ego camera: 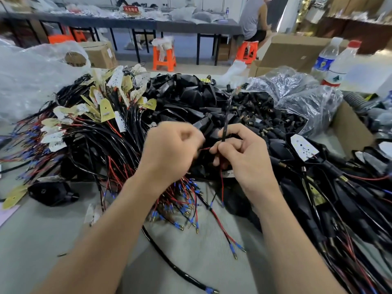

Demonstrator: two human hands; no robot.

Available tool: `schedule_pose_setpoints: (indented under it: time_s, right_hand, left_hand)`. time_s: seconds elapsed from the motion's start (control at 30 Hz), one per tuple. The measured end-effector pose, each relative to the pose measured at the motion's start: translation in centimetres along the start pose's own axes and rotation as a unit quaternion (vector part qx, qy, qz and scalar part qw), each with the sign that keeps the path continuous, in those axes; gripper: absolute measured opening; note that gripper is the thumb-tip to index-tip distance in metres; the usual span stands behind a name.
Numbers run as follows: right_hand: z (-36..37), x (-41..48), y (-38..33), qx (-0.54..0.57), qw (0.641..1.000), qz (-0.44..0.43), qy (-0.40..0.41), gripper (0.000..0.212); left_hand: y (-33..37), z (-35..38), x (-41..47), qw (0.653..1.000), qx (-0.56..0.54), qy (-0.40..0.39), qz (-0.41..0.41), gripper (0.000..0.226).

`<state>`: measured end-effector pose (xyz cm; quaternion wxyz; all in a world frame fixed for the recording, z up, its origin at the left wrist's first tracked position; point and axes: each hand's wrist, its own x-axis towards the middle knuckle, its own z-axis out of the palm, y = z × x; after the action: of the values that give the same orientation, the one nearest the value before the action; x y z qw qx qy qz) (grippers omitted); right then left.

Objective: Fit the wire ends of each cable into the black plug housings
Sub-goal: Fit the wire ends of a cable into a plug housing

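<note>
The person's left hand (pixel 169 149) and right hand (pixel 244 153) meet over the middle of a crowded grey table (pixel 42 230). The right hand's fingers (pixel 235 143) are curled round a black cable (pixel 227 115), which stands nearly upright and rises out of the fist. A thin red wire (pixel 204 148) runs across the short gap between the two hands, and a further stretch of it hangs down below the right hand. The left hand's fingers are curled tight and seem to pinch the near end of this red wire, though that hand is blurred. Just behind the hands lies a heap of black housings (pixel 191 96), and to its right, small black plugs (pixel 265 115) with brass ends spill from a clear plastic bag (pixel 301 96). On the left sits a thick bundle of cables (pixel 95 141) carrying yellow and white boards (pixel 106 107). Their red and black wire ends with blue sleeves (pixel 184 194) fan out on the table below the hands. On the right lie more housings with a white board (pixel 304 149) seated in one of them. Two water bottles (pixel 335 60) stand at the far right beside a cardboard box (pixel 297 49). In the background are an orange stool (pixel 164 56) and a seated person (pixel 252 20).
</note>
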<state>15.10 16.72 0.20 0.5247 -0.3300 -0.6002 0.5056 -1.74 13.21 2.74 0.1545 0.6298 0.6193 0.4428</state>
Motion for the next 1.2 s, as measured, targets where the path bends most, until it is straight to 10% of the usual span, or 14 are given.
schedule_pose_setpoints:
  time_s: [0.07, 0.37, 0.67, 1.2]
  right_hand:
    - [0.0, -0.4, 0.4, 0.001, 1.0, 0.003, 0.006, 0.023]
    - [-0.1, -1.4, 1.1, 0.091, 0.995, 0.032, 0.038, 0.022]
    - [0.5, -1.1, 2.0, -0.081, 0.997, 0.005, -0.006, 0.019]
    - [-0.1, 1.2, -0.4, 0.242, 0.966, -0.029, 0.084, 0.021]
  left_hand:
    - [-0.5, 1.3, 0.5, 0.979, 0.063, 0.194, 0.0, 0.012]
    - [-1.9, 3.3, -0.7, 0.956, 0.173, 0.226, 0.069, 0.017]
    - [-4.7, 1.9, -4.1, 0.995, 0.032, 0.092, 0.006, 0.039]
    - [-5.2, 2.6, -3.4, 0.992, -0.096, 0.076, -0.019, 0.065]
